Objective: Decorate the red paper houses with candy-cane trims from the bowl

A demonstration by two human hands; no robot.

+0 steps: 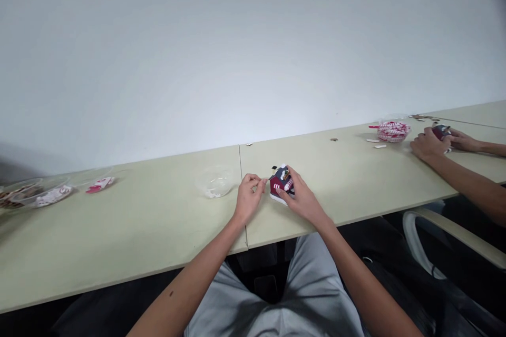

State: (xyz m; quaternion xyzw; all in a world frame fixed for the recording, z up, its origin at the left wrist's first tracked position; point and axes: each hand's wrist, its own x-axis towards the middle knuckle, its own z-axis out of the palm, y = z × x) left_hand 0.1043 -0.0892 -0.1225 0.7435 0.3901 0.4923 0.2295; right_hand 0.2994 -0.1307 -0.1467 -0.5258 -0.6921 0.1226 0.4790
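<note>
While left hand (249, 199) pinches tiny piece (268, 178), right hand (303, 201) grips model house (280, 181).

Bare L forearm (190, 279) w/ small dark mark (171, 293), bare R forearm (363, 284), lt grey pants (316, 295) in soft folds.

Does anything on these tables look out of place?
Yes, a little: a red-and-white paper scrap lies loose on the table beside a clear plastic container. It looks stray because it sits apart, outside the container.
</note>
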